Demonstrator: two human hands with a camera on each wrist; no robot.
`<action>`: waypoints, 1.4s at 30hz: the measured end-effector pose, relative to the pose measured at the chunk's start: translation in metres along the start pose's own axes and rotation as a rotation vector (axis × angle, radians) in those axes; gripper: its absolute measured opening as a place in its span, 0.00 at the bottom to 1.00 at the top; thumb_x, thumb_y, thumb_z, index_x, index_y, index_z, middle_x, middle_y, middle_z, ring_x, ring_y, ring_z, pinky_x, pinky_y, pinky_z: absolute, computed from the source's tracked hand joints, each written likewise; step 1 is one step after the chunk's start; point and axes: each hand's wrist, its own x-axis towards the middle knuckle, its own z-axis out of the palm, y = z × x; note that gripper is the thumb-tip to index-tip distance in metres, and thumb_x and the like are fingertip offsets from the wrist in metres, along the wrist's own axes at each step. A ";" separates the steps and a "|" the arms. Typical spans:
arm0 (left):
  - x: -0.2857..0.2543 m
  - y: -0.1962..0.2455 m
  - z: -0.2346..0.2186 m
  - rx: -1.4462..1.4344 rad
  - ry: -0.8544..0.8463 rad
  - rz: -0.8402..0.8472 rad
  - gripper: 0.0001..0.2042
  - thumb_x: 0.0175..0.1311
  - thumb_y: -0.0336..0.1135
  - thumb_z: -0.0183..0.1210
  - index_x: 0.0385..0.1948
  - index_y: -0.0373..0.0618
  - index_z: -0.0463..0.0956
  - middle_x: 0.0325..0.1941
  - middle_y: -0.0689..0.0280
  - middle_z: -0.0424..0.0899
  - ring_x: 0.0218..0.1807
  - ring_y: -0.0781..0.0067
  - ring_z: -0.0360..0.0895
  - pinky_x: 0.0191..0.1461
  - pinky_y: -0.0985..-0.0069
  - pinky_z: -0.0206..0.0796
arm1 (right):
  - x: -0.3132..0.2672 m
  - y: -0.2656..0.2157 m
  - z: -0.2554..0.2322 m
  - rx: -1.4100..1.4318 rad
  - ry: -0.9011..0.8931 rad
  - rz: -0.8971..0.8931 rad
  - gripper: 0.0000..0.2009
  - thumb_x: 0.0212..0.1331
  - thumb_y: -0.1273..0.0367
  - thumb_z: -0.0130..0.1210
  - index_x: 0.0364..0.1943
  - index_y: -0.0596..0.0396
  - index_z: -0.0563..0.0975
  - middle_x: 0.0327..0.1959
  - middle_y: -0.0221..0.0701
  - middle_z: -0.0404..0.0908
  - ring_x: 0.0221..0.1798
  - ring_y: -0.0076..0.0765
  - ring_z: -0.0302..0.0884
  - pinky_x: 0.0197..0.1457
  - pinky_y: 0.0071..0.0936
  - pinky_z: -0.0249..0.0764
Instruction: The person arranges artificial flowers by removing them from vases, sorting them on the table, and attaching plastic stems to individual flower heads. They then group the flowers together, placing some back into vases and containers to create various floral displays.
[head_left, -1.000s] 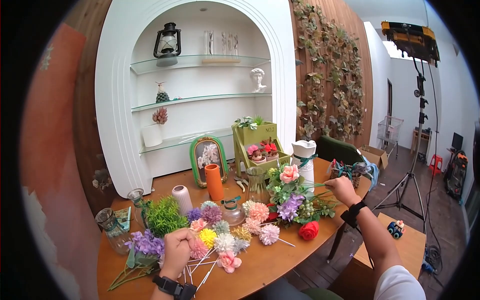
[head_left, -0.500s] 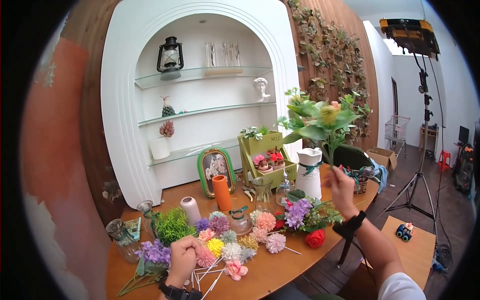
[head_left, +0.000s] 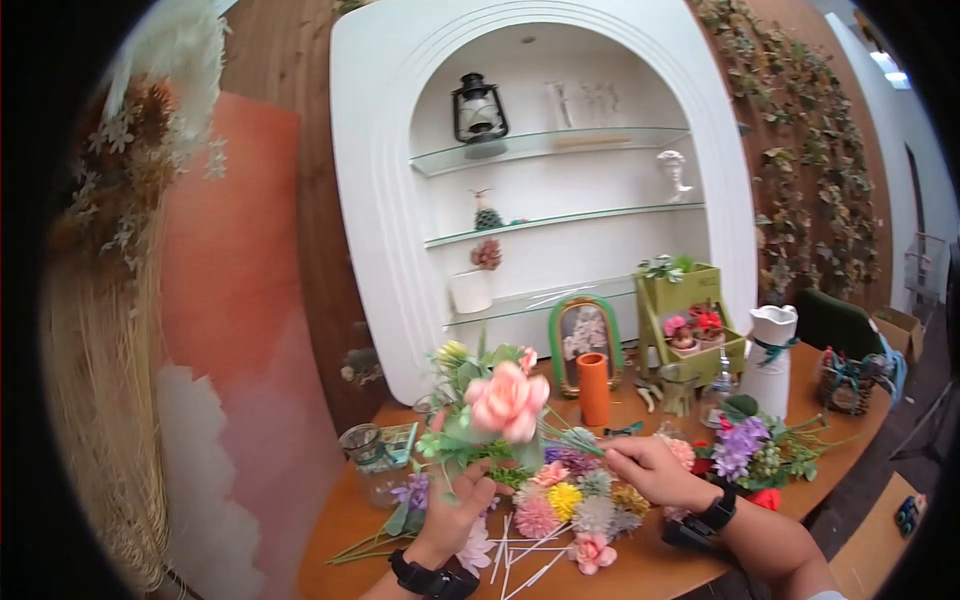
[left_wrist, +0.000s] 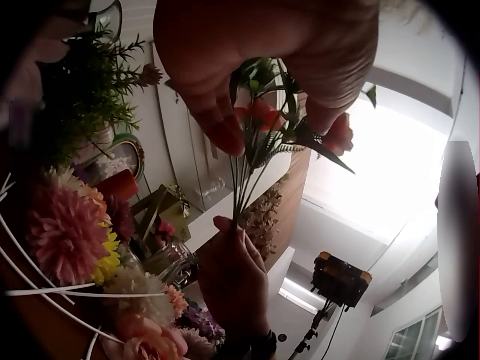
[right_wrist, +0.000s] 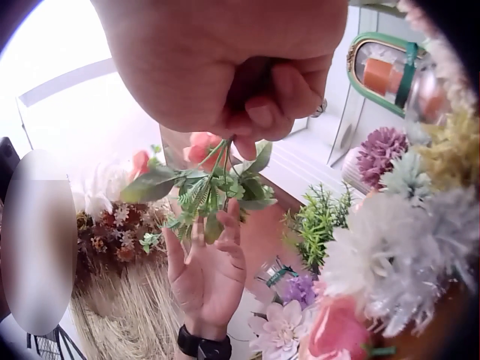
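A bunch of artificial pink roses (head_left: pixel 507 400) with green leaves is held on its side over the left part of the table. My right hand (head_left: pixel 660 472) pinches its thin green stems (left_wrist: pixel 240 191) near their ends. Beneath the flower heads, my left hand (head_left: pixel 458 508) is raised with fingers spread, the fingertips right at the leaves (right_wrist: pixel 214 191) in the right wrist view. Below the bunch lie pompom-like flowers, among them a yellow one (head_left: pixel 564 501) and a pink one (head_left: pixel 535 517), with white stems. A leafy green plant (right_wrist: pixel 319 225) is partly hidden behind the bunch in the head view.
Glass jars (head_left: pixel 372 462) stand at the table's left end. Further back are an orange vase (head_left: pixel 594 390), a green oval frame (head_left: pixel 556 340), a green planter stand (head_left: pixel 690 300) and a white pitcher (head_left: pixel 770 360). Purple flowers (head_left: pixel 738 450) lie to the right, near a wicker basket (head_left: pixel 846 385).
My right hand has lifted the rose bunch from the table's right side and carried it left. The left hand has risen from a curled pose to spread fingers at the leaves. The head view has turned left.
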 end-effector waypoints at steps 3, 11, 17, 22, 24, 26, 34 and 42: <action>-0.008 0.000 -0.008 -0.042 0.012 -0.067 0.37 0.64 0.26 0.57 0.70 0.53 0.40 0.63 0.56 0.63 0.56 0.57 0.72 0.49 0.65 0.75 | -0.006 -0.015 0.000 -0.186 -0.032 -0.051 0.11 0.66 0.70 0.50 0.46 0.61 0.77 0.27 0.40 0.78 0.28 0.36 0.76 0.34 0.31 0.71; -0.027 -0.009 -0.013 0.118 -0.054 -0.034 0.24 0.63 0.40 0.61 0.56 0.43 0.62 0.59 0.54 0.69 0.57 0.52 0.74 0.49 0.61 0.76 | -0.017 0.003 -0.004 -0.251 0.006 -0.072 0.08 0.64 0.73 0.50 0.44 0.60 0.76 0.27 0.38 0.78 0.28 0.36 0.79 0.33 0.30 0.72; -0.030 -0.016 -0.020 0.103 0.114 -0.149 0.22 0.63 0.42 0.62 0.54 0.44 0.64 0.54 0.59 0.74 0.52 0.65 0.77 0.48 0.64 0.76 | -0.020 0.004 -0.004 -0.124 -0.026 0.051 0.07 0.65 0.73 0.50 0.42 0.60 0.76 0.28 0.33 0.80 0.31 0.27 0.80 0.36 0.25 0.74; -0.025 -0.006 -0.011 -0.070 0.180 -0.263 0.17 0.62 0.25 0.55 0.53 0.40 0.67 0.42 0.70 0.74 0.42 0.81 0.73 0.47 0.66 0.77 | -0.020 0.007 -0.006 -0.108 -0.063 0.044 0.07 0.65 0.74 0.49 0.44 0.59 0.75 0.28 0.31 0.81 0.33 0.27 0.80 0.39 0.24 0.73; -0.026 -0.008 -0.013 -0.086 0.173 -0.257 0.18 0.61 0.24 0.55 0.53 0.40 0.67 0.40 0.71 0.74 0.40 0.82 0.73 0.47 0.67 0.77 | -0.020 0.009 -0.006 -0.101 -0.065 0.045 0.07 0.66 0.74 0.49 0.44 0.59 0.75 0.29 0.31 0.81 0.33 0.27 0.80 0.39 0.24 0.73; -0.027 -0.007 -0.014 -0.068 0.134 -0.250 0.19 0.60 0.24 0.56 0.54 0.41 0.68 0.35 0.73 0.72 0.37 0.85 0.72 0.47 0.69 0.77 | -0.021 0.010 -0.006 -0.134 -0.061 0.011 0.07 0.66 0.74 0.49 0.44 0.59 0.75 0.29 0.31 0.82 0.34 0.27 0.80 0.40 0.24 0.74; -0.024 -0.003 -0.009 -0.050 0.100 -0.207 0.16 0.66 0.28 0.55 0.54 0.40 0.68 0.50 0.64 0.76 0.48 0.75 0.76 0.47 0.71 0.78 | -0.023 0.000 -0.006 -0.141 -0.069 0.078 0.07 0.65 0.72 0.51 0.43 0.59 0.76 0.31 0.30 0.83 0.36 0.27 0.81 0.37 0.24 0.75; -0.029 -0.012 -0.019 0.023 0.073 -0.157 0.15 0.68 0.31 0.55 0.53 0.39 0.68 0.50 0.63 0.76 0.51 0.76 0.76 0.52 0.75 0.73 | -0.024 -0.003 -0.006 -0.152 -0.078 0.071 0.07 0.64 0.73 0.52 0.42 0.60 0.76 0.31 0.31 0.83 0.36 0.25 0.80 0.39 0.22 0.74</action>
